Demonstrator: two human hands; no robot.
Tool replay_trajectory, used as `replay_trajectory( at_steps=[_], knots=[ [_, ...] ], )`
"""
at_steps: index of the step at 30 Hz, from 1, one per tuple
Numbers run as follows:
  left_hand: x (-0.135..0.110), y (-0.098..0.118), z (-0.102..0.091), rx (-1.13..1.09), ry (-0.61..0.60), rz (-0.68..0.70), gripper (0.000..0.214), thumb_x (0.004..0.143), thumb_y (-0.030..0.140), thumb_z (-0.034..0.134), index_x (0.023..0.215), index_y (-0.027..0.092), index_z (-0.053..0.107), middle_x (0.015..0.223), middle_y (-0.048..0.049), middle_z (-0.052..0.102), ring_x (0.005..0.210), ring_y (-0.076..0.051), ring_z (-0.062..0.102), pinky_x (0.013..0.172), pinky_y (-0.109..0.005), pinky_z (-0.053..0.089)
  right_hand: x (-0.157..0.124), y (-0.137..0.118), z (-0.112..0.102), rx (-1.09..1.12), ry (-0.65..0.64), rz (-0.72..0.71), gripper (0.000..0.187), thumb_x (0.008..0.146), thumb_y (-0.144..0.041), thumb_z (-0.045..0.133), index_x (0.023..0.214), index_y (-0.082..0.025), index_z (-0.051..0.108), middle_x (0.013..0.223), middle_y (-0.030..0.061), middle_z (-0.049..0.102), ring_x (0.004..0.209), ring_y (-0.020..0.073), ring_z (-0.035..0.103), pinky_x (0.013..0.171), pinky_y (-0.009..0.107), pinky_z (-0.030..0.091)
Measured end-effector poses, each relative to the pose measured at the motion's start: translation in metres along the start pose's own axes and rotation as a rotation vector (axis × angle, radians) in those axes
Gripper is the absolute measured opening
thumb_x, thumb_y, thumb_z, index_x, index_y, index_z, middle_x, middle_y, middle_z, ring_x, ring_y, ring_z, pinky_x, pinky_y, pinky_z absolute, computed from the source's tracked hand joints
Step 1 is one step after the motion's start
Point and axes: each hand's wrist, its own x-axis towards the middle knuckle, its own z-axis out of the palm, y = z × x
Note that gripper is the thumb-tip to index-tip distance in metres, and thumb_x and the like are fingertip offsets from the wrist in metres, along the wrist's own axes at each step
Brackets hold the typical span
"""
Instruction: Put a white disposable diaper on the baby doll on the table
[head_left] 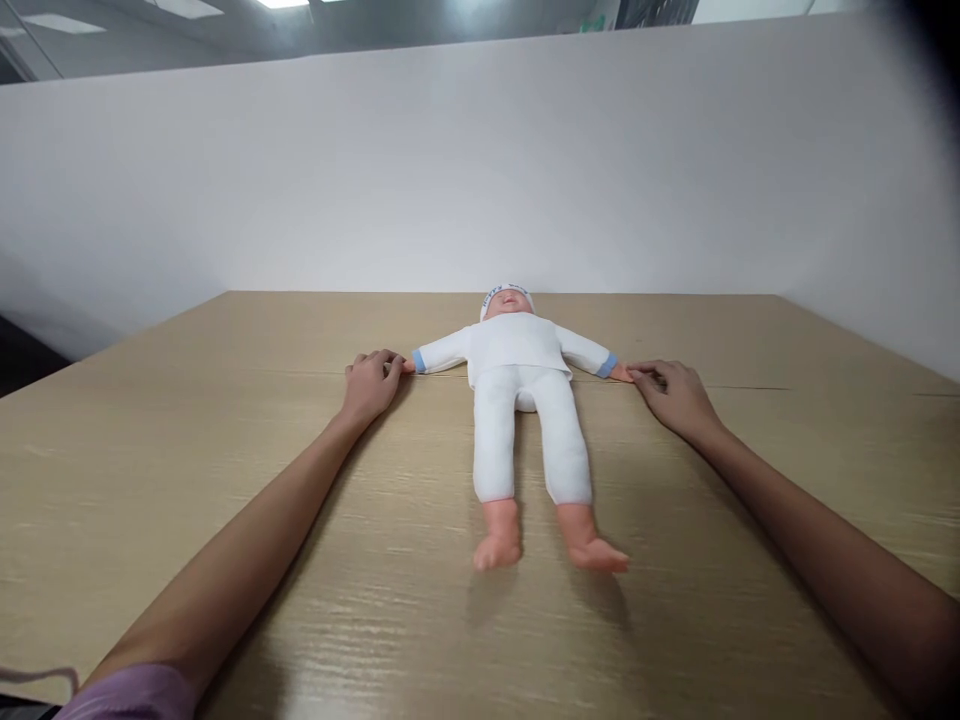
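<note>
A baby doll (pixel 517 345) lies on its back on the wooden table, its head away from me and its bare feet toward me. It wears a white top, white trousers and a white cap (pixel 508 290) with blue lettering; the cuffs are blue. Both doll arms are stretched out sideways. My left hand (pixel 373 382) pinches the doll's hand on the left side. On the other side, my right hand (pixel 673 396) has the tip of the doll's other hand between thumb and fingers. Both my hands rest low, close to the tabletop.
The wooden table (pixel 405 600) has a thin seam running across it near the doll's waist. A white partition wall (pixel 480 170) stands behind the table and along its right side. A dark shape lies beyond the left edge.
</note>
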Motion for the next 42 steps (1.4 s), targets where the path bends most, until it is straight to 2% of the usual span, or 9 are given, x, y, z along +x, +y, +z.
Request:
replay_trajectory(
  at_steps=[11,17,24,30,33,36,39,41,42],
  knots=[
    [0.004,-0.005,0.003,-0.017,-0.021,-0.056,0.041,0.100,0.052,0.045,0.101,0.025,0.075,0.106,-0.0123,0.078,0.109,-0.039,0.059,0.095,-0.053,0.044,-0.001,-0.001,0.000,-0.013,0.015,0.013,0.034,0.096,-0.049,0.052,0.101,-0.026,0.077,0.105,0.0138,0.078,0.107,0.0400,0.067,0.099,0.061,0.050],
    [0.004,-0.005,0.004,-0.011,-0.027,-0.059,0.042,0.101,0.052,0.044,0.101,0.024,0.074,0.109,-0.0138,0.077,0.111,-0.040,0.058,0.096,-0.055,0.043,-0.001,-0.001,0.000,-0.005,0.015,0.006,0.037,0.096,-0.049,0.052,0.101,-0.023,0.077,0.106,0.0159,0.078,0.107,0.0398,0.067,0.099,0.060,0.050],
    [0.002,-0.002,0.005,0.031,-0.036,-0.001,0.040,0.104,0.045,0.037,0.105,0.022,0.070,0.123,-0.0170,0.072,0.116,-0.040,0.056,0.097,-0.055,0.041,-0.001,0.003,0.002,0.010,0.033,0.005,0.035,0.094,-0.050,0.053,0.101,-0.025,0.077,0.106,0.0141,0.078,0.105,0.0391,0.067,0.097,0.060,0.051],
    [-0.014,0.013,-0.008,-0.001,0.019,0.039,0.035,0.104,0.037,0.036,0.108,0.020,0.067,0.124,-0.0183,0.068,0.118,-0.037,0.055,0.100,-0.053,0.041,-0.007,-0.020,-0.005,0.039,0.124,0.009,0.036,0.093,-0.048,0.051,0.102,-0.021,0.073,0.106,0.0169,0.076,0.105,0.0385,0.065,0.100,0.061,0.048],
    [-0.030,0.028,-0.019,-0.073,0.083,0.050,0.032,0.104,0.035,0.038,0.113,0.019,0.065,0.125,-0.0177,0.067,0.120,-0.036,0.055,0.104,-0.053,0.040,-0.022,-0.041,-0.013,0.071,0.181,0.019,0.034,0.095,-0.047,0.050,0.105,-0.020,0.069,0.109,0.0193,0.073,0.108,0.0385,0.063,0.102,0.060,0.047],
    [-0.053,0.054,-0.032,-0.183,0.116,0.076,0.028,0.104,0.033,0.040,0.115,0.019,0.062,0.121,-0.0159,0.068,0.115,-0.032,0.059,0.102,-0.050,0.044,-0.048,-0.068,-0.022,0.139,0.200,0.024,0.033,0.099,-0.048,0.047,0.105,-0.022,0.066,0.110,0.0175,0.072,0.108,0.0362,0.063,0.102,0.058,0.048],
    [-0.089,0.100,-0.053,-0.299,0.108,0.146,0.025,0.106,0.032,0.042,0.120,0.020,0.059,0.124,-0.0129,0.068,0.110,-0.027,0.062,0.097,-0.044,0.050,-0.082,-0.102,-0.037,0.231,0.179,0.028,0.033,0.103,-0.050,0.045,0.108,-0.024,0.065,0.109,0.0136,0.072,0.105,0.0314,0.067,0.097,0.051,0.055],
    [-0.124,0.139,-0.076,-0.398,0.074,0.230,0.025,0.108,0.037,0.042,0.121,0.024,0.058,0.123,-0.0091,0.069,0.106,-0.024,0.064,0.093,-0.040,0.053,-0.108,-0.128,-0.053,0.310,0.139,0.033,0.033,0.105,-0.052,0.045,0.111,-0.025,0.064,0.111,0.0109,0.073,0.103,0.0284,0.069,0.094,0.046,0.057],
    [-0.144,0.158,-0.088,-0.533,0.025,0.299,0.025,0.109,0.039,0.044,0.122,0.024,0.059,0.121,-0.0093,0.070,0.103,-0.024,0.064,0.090,-0.041,0.053,-0.122,-0.142,-0.063,0.360,0.113,0.040,0.032,0.106,-0.052,0.046,0.113,-0.026,0.064,0.113,0.0098,0.073,0.104,0.0277,0.070,0.094,0.045,0.057]
  ],
)
